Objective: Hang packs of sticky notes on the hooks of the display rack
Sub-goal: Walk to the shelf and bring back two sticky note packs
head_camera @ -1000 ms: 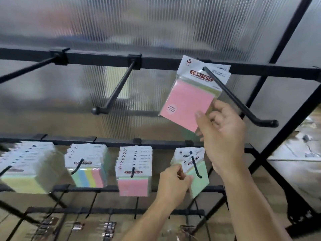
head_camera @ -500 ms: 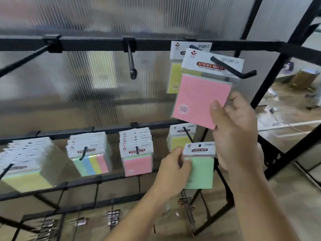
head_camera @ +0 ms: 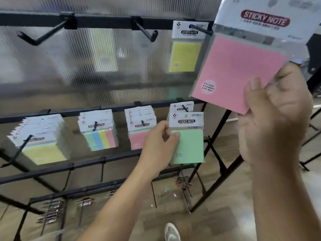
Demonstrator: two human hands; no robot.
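My right hand (head_camera: 276,119) pinches the lower right corner of a pink sticky note pack (head_camera: 239,68), held up close to the camera at the upper right, off any hook. My left hand (head_camera: 158,146) grips the left edge of a green sticky note pack (head_camera: 189,145) in front of the right hook of the middle rail. A yellow pack (head_camera: 186,51) hangs on the top rail's right hook (head_camera: 199,29). Two empty hooks (head_camera: 145,33) stick out from the top rail (head_camera: 104,20).
The middle rail carries full hooks: a yellow-fronted stack (head_camera: 40,138), a multicolour stack (head_camera: 99,129), a pink stack (head_camera: 139,126) and a pack behind the green one (head_camera: 182,107). Lower rails hold metal clips (head_camera: 52,211). My shoe (head_camera: 172,232) shows on the floor.
The pink pack came off the top right hook and moved towards the camera and to the right. The green pack in my left hand stays by the middle rail. The view shifted left.
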